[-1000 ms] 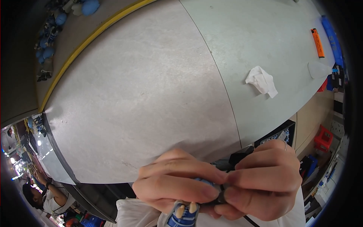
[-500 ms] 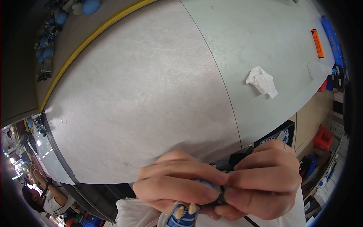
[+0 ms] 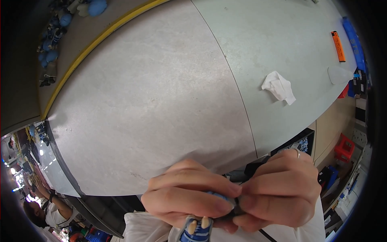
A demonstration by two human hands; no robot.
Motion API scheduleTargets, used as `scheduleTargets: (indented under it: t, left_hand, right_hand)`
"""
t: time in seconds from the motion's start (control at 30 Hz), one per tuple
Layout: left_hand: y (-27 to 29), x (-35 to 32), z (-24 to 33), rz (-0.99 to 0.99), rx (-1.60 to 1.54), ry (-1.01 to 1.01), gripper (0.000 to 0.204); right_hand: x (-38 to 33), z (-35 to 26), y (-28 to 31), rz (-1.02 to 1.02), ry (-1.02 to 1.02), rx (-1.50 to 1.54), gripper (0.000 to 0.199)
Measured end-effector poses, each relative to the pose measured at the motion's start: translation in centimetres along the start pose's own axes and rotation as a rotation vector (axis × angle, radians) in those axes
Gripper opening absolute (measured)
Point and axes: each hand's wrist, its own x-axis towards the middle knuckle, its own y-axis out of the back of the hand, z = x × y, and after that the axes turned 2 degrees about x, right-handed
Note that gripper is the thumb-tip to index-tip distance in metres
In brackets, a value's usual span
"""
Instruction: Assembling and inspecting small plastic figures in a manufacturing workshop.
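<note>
My left hand (image 3: 187, 193) is closed around a small blue toy figure (image 3: 195, 233) above my lap. The figure's striped blue-and-white part with two cream-coloured nubs sticks out below my fingers, and a little light blue shows between them. Right beside it, the fingertips of my right hand (image 3: 284, 193) are pinched together against a small dark piece (image 3: 237, 209) at the figure's end. Fingers cover most of both items. A ring sits on one right-hand finger.
A crumpled white tissue (image 3: 279, 87) lies on the table (image 3: 153, 92). At the right edge are an orange box (image 3: 338, 46) and a blue tube-like item (image 3: 354, 44). Blue toy parts (image 3: 50, 52) line the shelf beyond the yellow edging. A red stool (image 3: 344, 147) and another person (image 3: 52, 209) are farther off.
My right hand has turned slightly and its fingers have shifted a little at the dark piece. My left hand keeps the toy figure in nearly the same place.
</note>
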Motion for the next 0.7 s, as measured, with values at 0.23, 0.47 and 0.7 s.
scheduleTargets:
  t: [0.23,0.47,0.7]
  left_hand:
    - [0.5,0.3,-0.4,-0.073,0.007,-0.006,0.032]
    - [0.7,0.2,-0.6,-0.1,0.026,-0.049,0.033]
    - [0.5,-0.1,0.2,0.005,-0.066,0.055,0.031]
  right_hand:
    - [0.3,0.7,0.1,-0.049,0.068,0.027,0.026]
    - [0.3,0.5,-0.1,-0.004,0.071,-0.024,0.024]
    - [-0.1,1.1,0.7,-0.071,0.063,0.067,0.025]
